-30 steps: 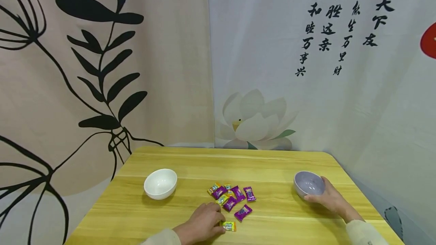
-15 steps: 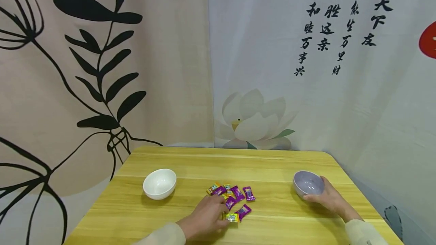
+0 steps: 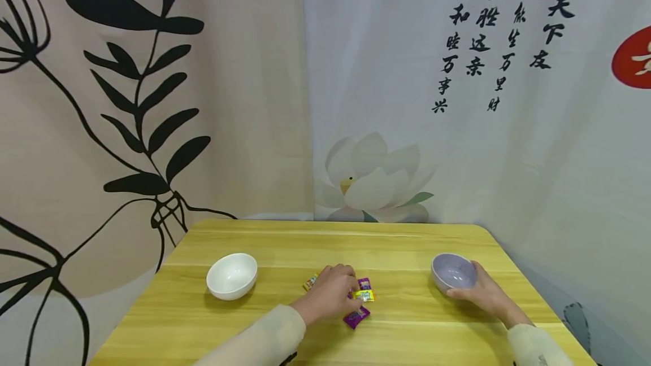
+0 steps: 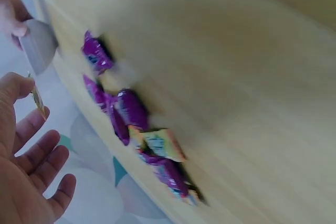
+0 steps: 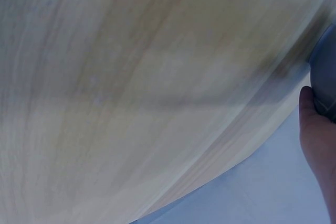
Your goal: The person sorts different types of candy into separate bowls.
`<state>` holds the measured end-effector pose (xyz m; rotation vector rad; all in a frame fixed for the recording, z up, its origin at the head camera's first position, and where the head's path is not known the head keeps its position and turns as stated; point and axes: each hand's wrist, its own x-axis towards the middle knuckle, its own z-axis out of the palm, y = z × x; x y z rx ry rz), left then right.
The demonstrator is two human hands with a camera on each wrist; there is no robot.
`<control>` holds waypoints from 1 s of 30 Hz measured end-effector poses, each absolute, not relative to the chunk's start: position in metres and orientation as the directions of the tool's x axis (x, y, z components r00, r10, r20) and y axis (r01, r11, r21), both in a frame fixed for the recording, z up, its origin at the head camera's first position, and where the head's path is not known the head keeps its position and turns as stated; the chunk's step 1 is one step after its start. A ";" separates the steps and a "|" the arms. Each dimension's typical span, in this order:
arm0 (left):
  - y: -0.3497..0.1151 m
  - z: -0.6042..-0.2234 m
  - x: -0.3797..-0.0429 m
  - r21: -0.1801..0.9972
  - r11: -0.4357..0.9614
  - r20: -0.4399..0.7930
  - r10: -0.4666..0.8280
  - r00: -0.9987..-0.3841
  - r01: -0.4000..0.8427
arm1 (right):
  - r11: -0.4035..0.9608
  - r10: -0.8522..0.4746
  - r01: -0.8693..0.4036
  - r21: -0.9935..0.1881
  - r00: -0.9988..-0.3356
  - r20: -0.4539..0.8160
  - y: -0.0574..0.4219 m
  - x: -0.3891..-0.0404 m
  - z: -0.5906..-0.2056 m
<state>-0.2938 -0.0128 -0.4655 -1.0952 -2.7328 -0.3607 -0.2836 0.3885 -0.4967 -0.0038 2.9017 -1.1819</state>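
My left hand (image 3: pixel 333 292) pinches a yellow wrapped candy (image 3: pixel 364 296) between thumb and index finger, above the pile; the left wrist view shows this candy (image 4: pixel 37 99) edge-on, with the other fingers spread. Under the hand lie purple wrapped candies (image 4: pixel 131 109) and yellow ones (image 4: pixel 164 144), largely hidden by it in the head view. A purple candy (image 3: pixel 356 317) lies apart on the near side. At the right, my right hand (image 3: pixel 490 297) grips a lavender bowl (image 3: pixel 454 271) by its side, thumb on the near wall. Only part of this bowl (image 5: pixel 326 72) appears in the right wrist view.
A white bowl (image 3: pixel 231 277) stands on the left of the wooden table (image 3: pixel 285 242). Behind the far edge hangs a printed cloth (image 3: pixel 264 100) with plants, a lotus and writing. Bare tabletop lies between the candies and both bowls.
My left hand has picked up the yellow candy from the near side and carried it forward and right over the pile. The right hand keeps its grip on the lavender bowl.
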 end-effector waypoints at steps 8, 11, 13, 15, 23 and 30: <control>0.014 -0.460 -0.314 0.134 0.741 0.263 0.613 -0.745 0.658 | 0.715 -0.005 -0.016 -0.699 -1.000 0.018 0.387 -0.284 -0.498; 0.024 -0.458 -0.321 0.143 0.751 0.268 0.597 -0.756 0.644 | 0.719 -0.001 -0.016 -0.694 -1.000 0.022 0.387 -0.284 -0.498; 0.031 -0.457 -0.326 0.153 0.756 0.268 0.589 -0.763 0.637 | 0.717 0.004 -0.011 -0.697 -1.000 0.019 0.387 -0.284 -0.498; 0.038 -0.455 -0.330 0.157 0.760 0.265 0.583 -0.768 0.631 | 0.718 0.008 -0.007 -0.696 -1.000 0.017 0.387 -0.283 -0.497; 0.064 -0.448 -0.341 0.154 0.787 0.243 0.556 -0.795 0.597 | 0.709 0.005 0.013 -0.705 -1.000 -0.014 0.386 -0.286 -0.496; 0.091 -0.444 -0.350 0.160 0.784 0.266 0.551 -0.791 0.600 | 0.706 0.009 0.014 -0.708 -1.000 -0.011 0.387 -0.286 -0.498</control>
